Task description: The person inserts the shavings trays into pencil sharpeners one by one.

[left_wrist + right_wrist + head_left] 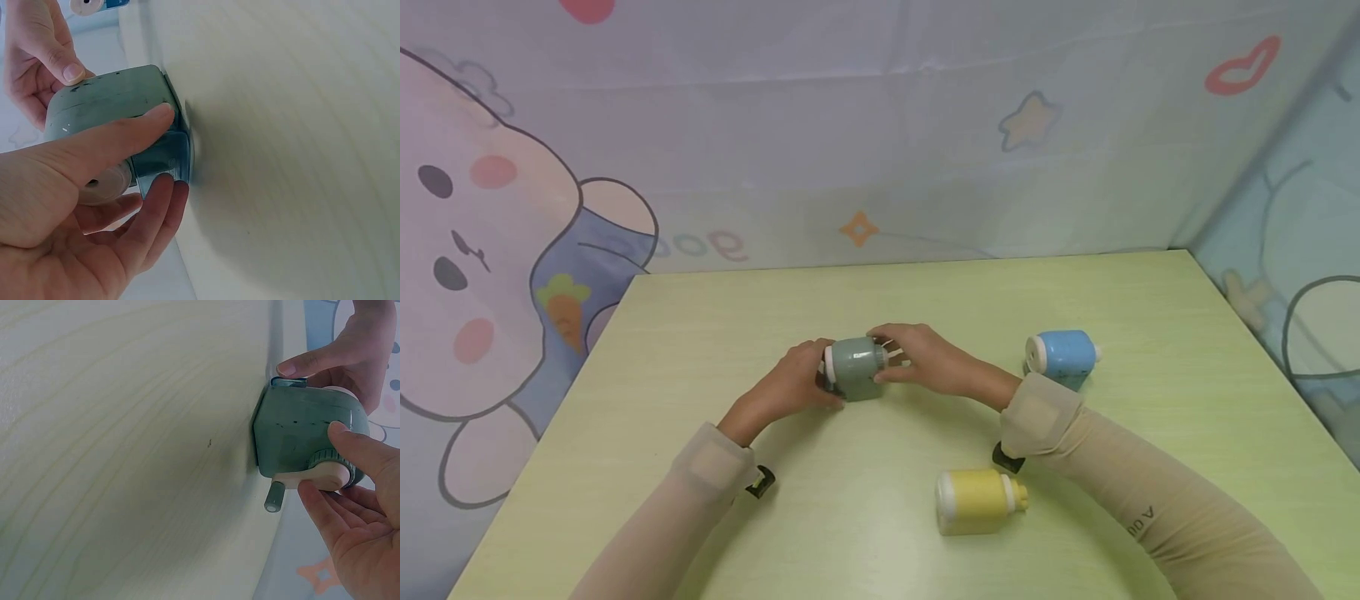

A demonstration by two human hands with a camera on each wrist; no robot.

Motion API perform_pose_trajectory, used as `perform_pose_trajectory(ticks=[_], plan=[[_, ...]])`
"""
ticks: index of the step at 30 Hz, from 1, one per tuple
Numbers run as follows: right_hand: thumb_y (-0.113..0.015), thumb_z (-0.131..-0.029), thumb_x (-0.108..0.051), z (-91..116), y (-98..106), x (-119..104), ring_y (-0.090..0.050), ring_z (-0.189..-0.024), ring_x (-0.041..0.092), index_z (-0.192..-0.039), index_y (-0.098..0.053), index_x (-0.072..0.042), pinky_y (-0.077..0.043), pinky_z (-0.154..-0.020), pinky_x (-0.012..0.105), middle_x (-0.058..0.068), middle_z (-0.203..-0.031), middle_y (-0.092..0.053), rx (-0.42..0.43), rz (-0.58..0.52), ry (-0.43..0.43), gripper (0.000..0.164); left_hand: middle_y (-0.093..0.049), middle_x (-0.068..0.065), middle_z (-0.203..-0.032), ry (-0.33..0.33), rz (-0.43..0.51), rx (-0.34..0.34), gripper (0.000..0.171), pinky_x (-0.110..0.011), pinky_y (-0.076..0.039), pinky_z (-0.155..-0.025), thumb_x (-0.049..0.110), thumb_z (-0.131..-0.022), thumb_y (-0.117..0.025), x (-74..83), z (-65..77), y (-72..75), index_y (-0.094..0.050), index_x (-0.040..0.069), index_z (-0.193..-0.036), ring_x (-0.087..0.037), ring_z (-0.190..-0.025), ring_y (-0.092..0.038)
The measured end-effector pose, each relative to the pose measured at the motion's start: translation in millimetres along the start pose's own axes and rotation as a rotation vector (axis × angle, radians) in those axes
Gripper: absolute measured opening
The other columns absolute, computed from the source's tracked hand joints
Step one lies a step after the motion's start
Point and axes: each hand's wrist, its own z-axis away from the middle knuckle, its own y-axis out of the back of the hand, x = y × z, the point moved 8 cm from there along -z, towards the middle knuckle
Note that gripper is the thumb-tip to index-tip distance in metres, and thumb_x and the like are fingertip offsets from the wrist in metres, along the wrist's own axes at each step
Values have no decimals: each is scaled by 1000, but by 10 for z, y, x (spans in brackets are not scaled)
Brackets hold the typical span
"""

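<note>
A green hand-crank pencil sharpener [855,360] stands on the table between my two hands. My left hand [797,377] holds its front end; in the left wrist view the thumb and fingers pinch a clear bluish shavings drawer [164,161] that sticks out beside the round pencil hole [105,186]. From the other side my right hand [934,362] grips the crank end. Its thumb lies on the green body and its fingers touch the pale crank arm [315,477], as the right wrist view shows. The crank's green knob [274,497] hangs free of the fingers.
Beyond my right forearm lies a blue pencil sharpener [1066,354]. A yellow pencil sharpener [976,502] sits closer to me, left of the right sleeve. A printed cloth [820,133] hangs behind the far edge of the wooden table [700,308].
</note>
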Motion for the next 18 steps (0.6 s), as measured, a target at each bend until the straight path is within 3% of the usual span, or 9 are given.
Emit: perform_pose_trajectory(ticks=[18], plan=[[-69,-80,-11,10,6,-23,-49,-105,23,-126,-43,0,-45,-84,36,11,-119,-50,-3,-16,2,54,-53,-7,-110,-13,56,16,78,-32,-46,-77,14,-60,-85,1,-27,-17,-43,1,-125,-16,-91,-51]])
